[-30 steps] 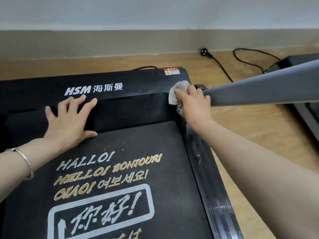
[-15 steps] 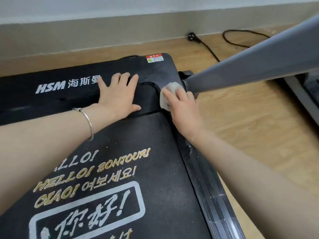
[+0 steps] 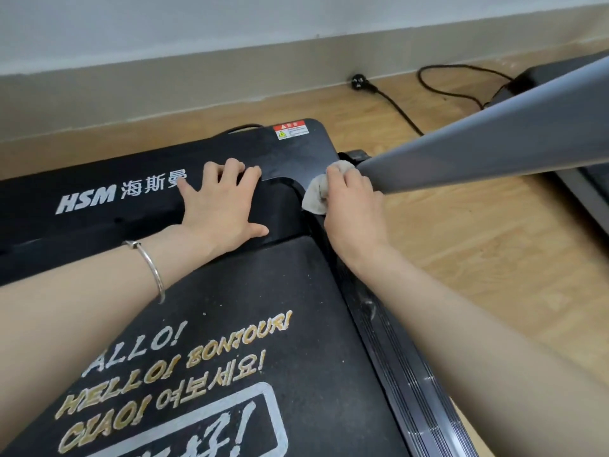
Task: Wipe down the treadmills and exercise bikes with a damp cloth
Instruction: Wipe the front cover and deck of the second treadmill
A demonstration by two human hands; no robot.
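A black treadmill with a printed belt fills the lower left. My right hand grips a crumpled whitish cloth against the motor cover's right front corner, at the foot of the grey upright post. My left hand lies flat with fingers spread on the motor cover's edge, beside the white HSM lettering. A silver bangle sits on my left wrist.
A black side rail runs along the belt's right edge. Wooden floor lies to the right. A black plug and cable lie near the skirting. Part of a second treadmill shows at the far right.
My left hand slid right along the motor cover, from near the logo to close beside my right hand. The cloth moved slightly down the corner by the post.
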